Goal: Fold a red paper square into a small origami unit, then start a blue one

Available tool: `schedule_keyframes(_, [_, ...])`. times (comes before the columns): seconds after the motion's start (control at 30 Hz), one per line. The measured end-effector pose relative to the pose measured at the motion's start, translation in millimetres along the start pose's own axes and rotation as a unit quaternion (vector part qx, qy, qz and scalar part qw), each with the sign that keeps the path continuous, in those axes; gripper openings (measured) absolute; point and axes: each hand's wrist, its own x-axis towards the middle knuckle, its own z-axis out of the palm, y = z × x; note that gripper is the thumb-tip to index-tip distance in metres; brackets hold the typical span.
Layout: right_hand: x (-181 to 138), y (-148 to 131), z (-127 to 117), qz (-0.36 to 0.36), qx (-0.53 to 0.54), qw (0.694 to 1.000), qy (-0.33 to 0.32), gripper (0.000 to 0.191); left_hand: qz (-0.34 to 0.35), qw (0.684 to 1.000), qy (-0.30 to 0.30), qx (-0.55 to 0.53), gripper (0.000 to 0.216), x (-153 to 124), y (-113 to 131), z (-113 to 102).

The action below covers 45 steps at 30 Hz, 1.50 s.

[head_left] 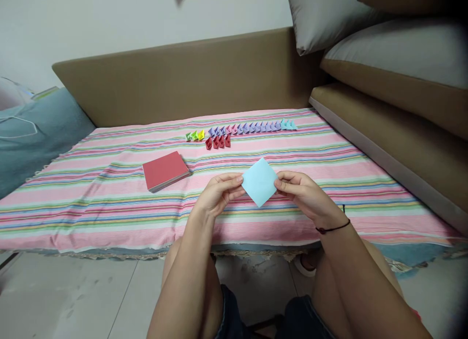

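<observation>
A light blue square of paper (260, 183) is held up like a diamond, one corner toward me and one away. My left hand (222, 190) pinches its left corner between thumb and fingers. The opposite corner is gripped the same way by my right hand (302, 190), which has a dark cord bracelet at the wrist. The paper looks flat, apart from a faint line near its middle. Beyond it stand small folded paper pieces: a long purple, pink and blue row (252, 128), a short dark red row (218, 142) and a green and yellow group (195, 135).
A stack of paper with a red top sheet (165, 169) lies left of my hands on the striped cloth (102, 193). Brown and grey cushions (398, 85) are piled at the right. A brown backrest (190, 81) runs along the wall, with blue fabric (40, 129) at the left.
</observation>
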Motion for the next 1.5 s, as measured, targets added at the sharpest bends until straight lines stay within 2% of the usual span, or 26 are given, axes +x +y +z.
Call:
schedule_keyframes(0.1, [1.2,2.7,1.2,0.008,0.024,1.0,0.01,0.013,0.009,1.0,0.009,-0.022,0.016,2.3,-3.6,3.6])
schedule_keyframes(0.23, [6.1,13.1,6.4,0.024,0.075,0.995,0.067,0.017,0.052,0.996,0.042,-0.056,0.012,6.0,-12.0,11.8])
schedule_keyframes(0.37, [10.3,22.4,15.4,0.041,0.114,0.986,0.116,0.022,0.025,0.998,0.043,-0.027,0.013,8.2,-18.8,16.2])
schedule_keyframes(0.57, [10.5,23.5,19.7,0.046,0.146,0.984,0.096,0.022,0.01,0.999,0.04,-0.009,0.014,8.9,-21.3,14.5])
schedule_keyframes(0.67, [10.9,23.7,17.0,0.04,0.147,0.98,0.126,0.022,0.015,0.999,0.037,0.018,0.02,8.1,-20.4,14.4])
schedule_keyframes(0.73, [11.3,24.1,15.9,0.04,0.147,0.978,0.14,0.022,0.042,0.996,0.061,0.046,0.03,6.9,-19.0,14.6])
schedule_keyframes(0.87, [10.5,23.9,19.3,0.063,0.142,0.976,0.154,0.018,0.142,0.977,0.113,0.109,0.057,4.8,-16.0,14.9])
schedule_keyframes(0.93, [9.4,23.0,23.2,0.075,0.119,0.977,0.159,0.018,0.177,0.967,0.113,0.145,0.053,4.8,-16.2,14.6])
schedule_keyframes(1.03, [7.8,21.6,29.3,0.08,0.082,0.984,0.139,0.023,0.185,0.96,0.113,0.177,0.038,6.8,-19.3,13.2])
schedule_keyframes(1.2, [7.7,20.9,31.4,0.089,0.041,0.989,0.111,0.032,0.194,0.954,0.151,0.17,0.037,11.0,-22.3,9.3])
schedule_keyframes(1.27, [7.8,19.9,26.5,0.055,0.008,0.992,0.114,0.04,0.185,0.955,0.154,0.172,0.036,10.7,-20.7,8.4])
schedule_keyframes(1.33, [6.8,17.2,18.8,-0.018,-0.049,0.994,0.097,0.048,0.174,0.958,0.139,0.178,0.036,9.3,-18.5,8.3])
schedule_keyframes(1.4, [4.2,12.1,10.6,-0.078,-0.115,0.989,0.047,0.051,0.171,0.961,0.109,0.187,0.034,7.2,-16.9,9.1])
schedule_keyframes(1.5, [-1.5,2.5,2.4,-0.103,-0.177,0.979,-0.024,0.043,0.163,0.964,0.061,0.199,0.034,4.3,-15.9,11.2])
